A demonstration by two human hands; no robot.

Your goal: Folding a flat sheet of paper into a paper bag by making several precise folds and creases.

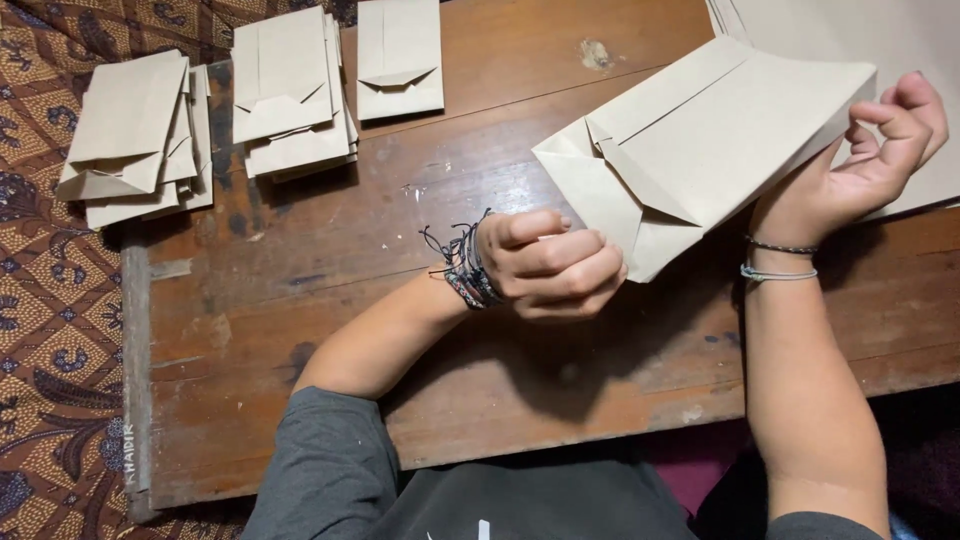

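A folded brown paper bag (700, 140) is held tilted above the wooden board (330, 300). My left hand (550, 265), with several woven bracelets at the wrist, is closed around the bag's folded bottom corner. My right hand (870, 160) grips the bag's open top edge at the upper right, fingers curled over it. The bag's bottom shows triangular folded flaps facing me.
Three stacks of finished paper bags lie at the back: one on the left (135, 140), one in the middle (290, 90), one further right (400, 60). Flat brown paper sheets (900, 40) lie at the far right. Patterned cloth (50, 330) covers the floor to the left.
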